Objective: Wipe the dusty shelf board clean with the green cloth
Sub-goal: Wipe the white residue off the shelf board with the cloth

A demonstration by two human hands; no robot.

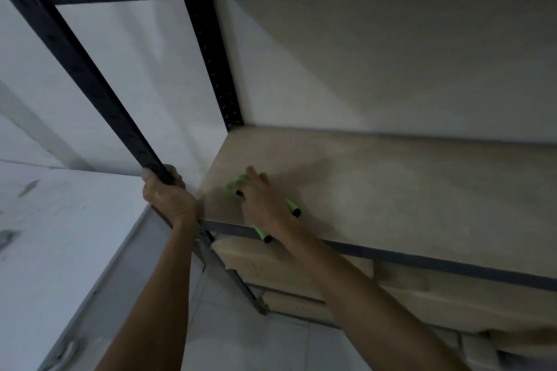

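Left hand [167,194] clenched round black perforated metal upright [90,75]. Right hand [263,200] flat, pressing black-edged green cloth [233,187] onto pale wooden shelf board [391,190].

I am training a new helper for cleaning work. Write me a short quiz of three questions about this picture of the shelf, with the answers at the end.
1. True or false: the left hand grips the black upright post of the rack.
2. What lies under the right hand?
A. a green cloth
B. a yellow sponge
C. a brush
3. Fill in the gap: the cloth lies near the front ____ corner of the shelf board.

Key:
1. True
2. A
3. left
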